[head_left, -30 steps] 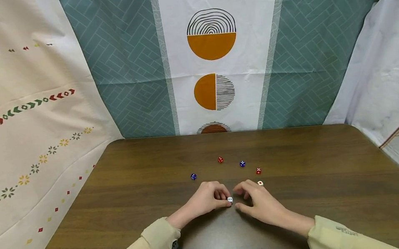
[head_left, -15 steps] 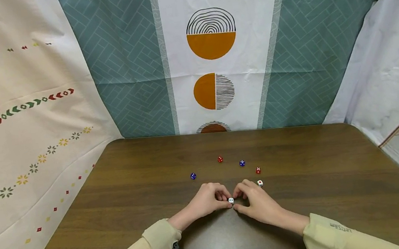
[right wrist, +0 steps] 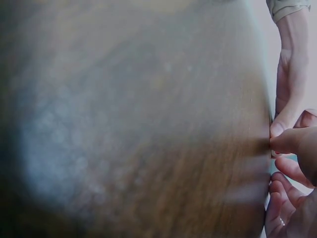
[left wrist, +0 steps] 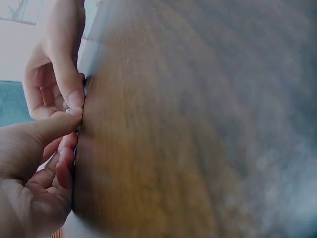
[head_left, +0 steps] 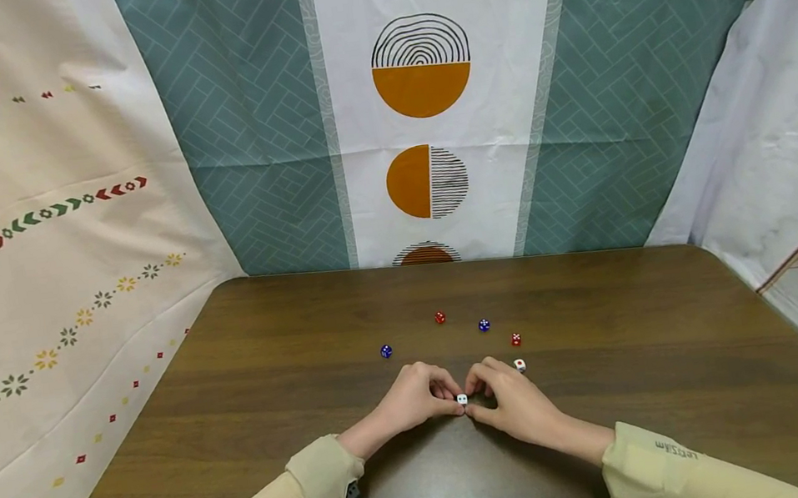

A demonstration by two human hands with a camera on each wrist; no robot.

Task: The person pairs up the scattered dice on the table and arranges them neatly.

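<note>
In the head view, a white die (head_left: 462,400) sits between the fingertips of both hands at the middle of the table. From one side my left hand (head_left: 417,395) pinches it with thumb and forefinger. My right hand (head_left: 516,403) meets it from the other side, its curved forefinger and thumb at the die. Both wrist views show the left thumb (left wrist: 67,121) and right thumb (left wrist: 73,96) tip to tip, largely hiding the die. Whatever lies directly beneath the die cannot be made out. Another white die (head_left: 520,365) with a red spot lies just beyond the right hand's knuckles.
On the brown wooden table (head_left: 267,342), farther back, lie a blue die (head_left: 386,352), a red die (head_left: 440,318), a second blue die (head_left: 484,325) and a second red die (head_left: 516,339). Patterned cloths (head_left: 263,132) hang behind and beside the table.
My right hand has moved left and closed its forefinger and thumb in on the white die. The left hand and that die shifted very slightly right; the other dice stayed put.
</note>
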